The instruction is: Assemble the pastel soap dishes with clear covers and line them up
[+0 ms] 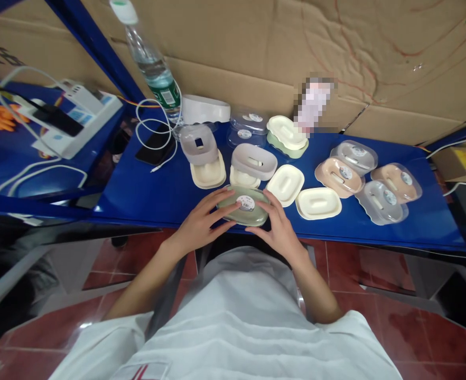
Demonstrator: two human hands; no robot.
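The green box (pixel 244 207) sits at the table's (pixel 399 235) near edge, between my 2 hands, left fingers (pixel 217 212) and right fingers (pixel 273 218) clamped on its ends. I'd keep it level and press evenly. Pale lids (pixel 319 203) lie just beyond; cardboard (pixel 233 53) backs the blue surface.

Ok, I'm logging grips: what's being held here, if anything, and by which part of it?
A green container, by its two ends: left hand on its left end, right hand on its right.
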